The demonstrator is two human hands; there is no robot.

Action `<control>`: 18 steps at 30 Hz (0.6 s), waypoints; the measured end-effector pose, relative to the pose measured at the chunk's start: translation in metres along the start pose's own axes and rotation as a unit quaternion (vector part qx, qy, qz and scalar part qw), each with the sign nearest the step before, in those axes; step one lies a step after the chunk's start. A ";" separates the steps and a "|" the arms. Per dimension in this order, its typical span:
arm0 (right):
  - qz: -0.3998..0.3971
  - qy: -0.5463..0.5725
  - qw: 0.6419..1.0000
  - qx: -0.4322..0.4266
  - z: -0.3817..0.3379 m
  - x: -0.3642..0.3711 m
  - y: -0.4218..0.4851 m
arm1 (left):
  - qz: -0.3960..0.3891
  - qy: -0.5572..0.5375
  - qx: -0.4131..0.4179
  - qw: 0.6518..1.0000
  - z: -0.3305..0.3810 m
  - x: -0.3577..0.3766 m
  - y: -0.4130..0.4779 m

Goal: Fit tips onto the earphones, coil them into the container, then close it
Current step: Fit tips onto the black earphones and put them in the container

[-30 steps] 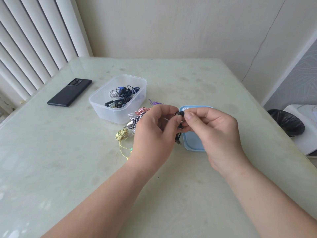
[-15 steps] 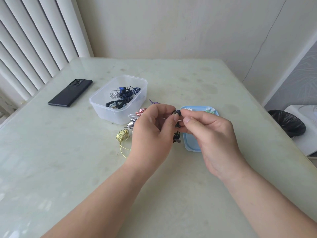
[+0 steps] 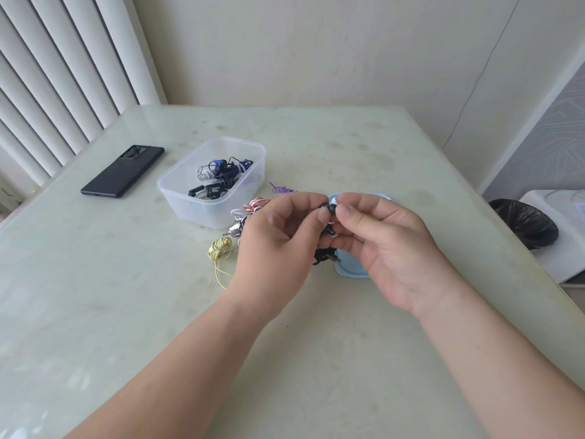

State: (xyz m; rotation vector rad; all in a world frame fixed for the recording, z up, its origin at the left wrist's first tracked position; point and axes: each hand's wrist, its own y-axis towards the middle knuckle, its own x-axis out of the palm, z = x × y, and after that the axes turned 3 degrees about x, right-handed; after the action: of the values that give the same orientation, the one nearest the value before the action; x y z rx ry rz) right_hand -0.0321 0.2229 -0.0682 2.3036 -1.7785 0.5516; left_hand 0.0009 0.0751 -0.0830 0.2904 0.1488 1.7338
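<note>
1. Left hand (image 3: pixel 278 236): thumb and forefinger curled, fingertips (image 3: pixel 323 215) pinching a black earbud (image 3: pixel 327 210); other fingers loosely bent.
2. Right hand (image 3: pixel 389 248): thumb and forefinger pinch the same earbud from the opposite side, nearly touching the left's.
3. Earbud's long axis runs roughly crosswise, hand to hand; cannot tell which end faces which hand.
4. Earbud looks small, dark and glossy, mostly hidden by fingers.
5. It is held in the air above the table (image 3: pixel 126 296), over the blue lid (image 3: pixel 351 269).
6. Black cable (image 3: pixel 321 255) hangs bunched under the hands, plug pointing right.
7. Clear container (image 3: pixel 190 204) is open, left of the hands, with coiled earphones (image 3: pixel 221 172) inside.
8. Yellow coil (image 3: pixel 220 250), pink-white coil (image 3: pixel 256 204) and purple coil (image 3: pixel 283 189) lie beside it.
9. Phone (image 3: pixel 123 171) lies far left.
</note>
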 end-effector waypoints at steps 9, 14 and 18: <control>-0.075 -0.061 0.994 0.060 -0.007 -0.014 0.004 | -0.047 -0.027 -0.027 0.998 -0.002 -0.005 0.003; -0.071 -0.050 0.994 0.071 -0.005 -0.015 0.005 | -0.060 -0.056 -0.053 0.995 -0.005 -0.005 0.003; -0.064 -0.057 0.994 0.068 -0.004 -0.014 0.005 | -0.063 -0.058 -0.058 0.995 -0.005 -0.005 0.003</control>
State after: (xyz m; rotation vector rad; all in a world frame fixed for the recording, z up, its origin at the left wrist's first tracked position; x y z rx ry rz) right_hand -0.0406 0.2359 -0.0704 2.5673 -1.6738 0.5462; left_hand -0.0027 0.0705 -0.0879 0.2900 -0.0173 1.5891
